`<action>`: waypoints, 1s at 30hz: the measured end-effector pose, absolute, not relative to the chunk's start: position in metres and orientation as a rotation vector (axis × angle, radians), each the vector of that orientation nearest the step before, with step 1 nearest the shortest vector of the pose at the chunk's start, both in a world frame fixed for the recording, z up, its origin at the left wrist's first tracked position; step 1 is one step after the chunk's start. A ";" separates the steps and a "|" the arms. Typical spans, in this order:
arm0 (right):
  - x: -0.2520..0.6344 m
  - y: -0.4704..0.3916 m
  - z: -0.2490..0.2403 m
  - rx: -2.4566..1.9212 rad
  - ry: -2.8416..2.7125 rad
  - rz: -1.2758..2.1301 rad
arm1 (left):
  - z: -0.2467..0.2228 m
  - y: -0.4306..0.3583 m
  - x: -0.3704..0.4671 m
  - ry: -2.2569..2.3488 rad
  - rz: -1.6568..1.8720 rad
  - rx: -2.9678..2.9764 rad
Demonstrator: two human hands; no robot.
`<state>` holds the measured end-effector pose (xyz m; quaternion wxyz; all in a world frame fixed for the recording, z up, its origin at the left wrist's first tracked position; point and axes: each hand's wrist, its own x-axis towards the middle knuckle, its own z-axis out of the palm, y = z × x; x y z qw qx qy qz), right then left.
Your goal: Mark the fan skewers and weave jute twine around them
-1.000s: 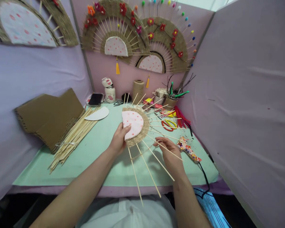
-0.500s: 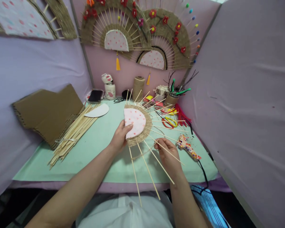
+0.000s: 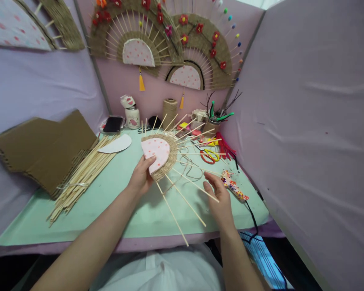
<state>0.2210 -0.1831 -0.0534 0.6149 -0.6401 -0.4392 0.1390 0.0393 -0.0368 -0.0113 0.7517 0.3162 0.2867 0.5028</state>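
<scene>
My left hand (image 3: 142, 176) grips the straight edge of a half-round fan (image 3: 159, 152), thumb on its white, pink-dotted face. A band of woven twine (image 3: 170, 159) borders that face, and thin wooden sticks (image 3: 186, 200) fan out from it. To the right, my right hand (image 3: 217, 196) has its fingers apart near the end of one stick; I see nothing held in it. A loose length of twine (image 3: 197, 178) curls on the table behind the sticks, and a strand also crosses the lower sticks.
Scissors (image 3: 210, 157), red strips (image 3: 225, 146) and a colourfully patterned glue gun (image 3: 234, 186) with a black cord lie at right. A bundle of sticks (image 3: 79, 178), a white cutout (image 3: 115, 144) and cardboard (image 3: 45, 147) are at left. A twine spool (image 3: 170, 113) stands behind.
My right hand has let go of the twine and opened, moving away from the sticks. The fan has turned slightly in my left hand, and the whole view has shifted.
</scene>
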 end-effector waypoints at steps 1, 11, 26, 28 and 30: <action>0.231 -0.188 -0.053 -1.516 -1.027 0.259 | -0.011 -0.036 0.039 0.625 1.090 0.671; 0.335 -0.233 -0.068 -2.351 -1.108 -0.021 | -0.009 -0.036 0.040 0.642 1.071 0.567; 0.270 -0.230 0.014 -1.112 -0.515 0.767 | -0.006 -0.030 0.036 0.661 1.152 0.523; 0.262 -0.228 0.022 -1.079 -0.556 0.802 | -0.004 -0.030 0.036 0.665 1.157 0.519; 0.257 -0.227 0.026 -1.066 -0.587 0.813 | -0.003 -0.030 0.036 0.671 1.160 0.519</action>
